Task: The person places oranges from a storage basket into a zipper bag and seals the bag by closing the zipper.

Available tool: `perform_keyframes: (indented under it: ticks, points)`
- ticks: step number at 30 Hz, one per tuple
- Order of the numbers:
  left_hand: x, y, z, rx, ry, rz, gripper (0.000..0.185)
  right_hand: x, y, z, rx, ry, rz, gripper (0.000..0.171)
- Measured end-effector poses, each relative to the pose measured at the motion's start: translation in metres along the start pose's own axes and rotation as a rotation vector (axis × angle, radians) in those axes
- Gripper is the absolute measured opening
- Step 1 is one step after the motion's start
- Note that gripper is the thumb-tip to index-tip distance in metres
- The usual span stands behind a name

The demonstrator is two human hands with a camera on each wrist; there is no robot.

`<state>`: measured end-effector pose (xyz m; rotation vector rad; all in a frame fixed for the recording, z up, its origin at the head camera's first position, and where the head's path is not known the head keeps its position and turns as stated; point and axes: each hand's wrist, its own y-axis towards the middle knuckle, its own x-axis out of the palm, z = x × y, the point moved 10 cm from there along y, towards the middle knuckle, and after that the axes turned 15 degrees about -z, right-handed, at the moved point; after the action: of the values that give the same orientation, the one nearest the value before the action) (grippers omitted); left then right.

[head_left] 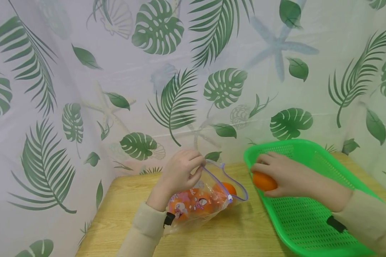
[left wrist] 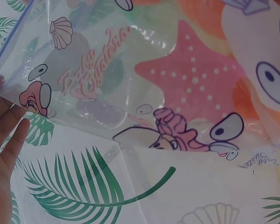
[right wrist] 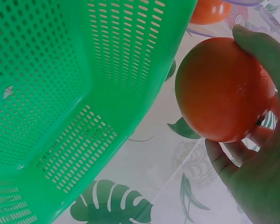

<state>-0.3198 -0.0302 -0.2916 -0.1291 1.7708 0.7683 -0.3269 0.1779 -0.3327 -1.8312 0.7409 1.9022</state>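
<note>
A smooth round orange fruit sits over the near-left rim of the green perforated plastic basket; a clear zip-top plastic bag printed with pink cartoon figures lies mouth open at the wooden table's middle, holding more orange fruit

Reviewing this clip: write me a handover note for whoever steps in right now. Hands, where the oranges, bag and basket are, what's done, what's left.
Left hand: pinches the rim of the zip bag, holding its mouth open toward the basket.
Right hand: grips one orange at the basket's near-left rim, lifted off the mesh.
Basket: green, on the table to the right; no other fruit shows in it.
Bag: lies on the table with oranges already inside, one at the mouth.
Done: some oranges are bagged.
Left: probably the held orange goes into the bag, then the zip gets closed.
</note>
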Motion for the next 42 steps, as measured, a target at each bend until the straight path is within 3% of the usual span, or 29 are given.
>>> perform_keyframes:
  ticks: [15,42]
  points:
    - [-0.001,-0.001,0.0,-0.004,0.013,0.0,0.01,-0.009,0.016,-0.015,-0.041,-0.014,0.029,0.064]
    - [0.001,-0.001,0.0,0.012,0.015,0.008,0.008,-0.006,0.044,-0.037,-0.098,0.035,0.026,0.067]
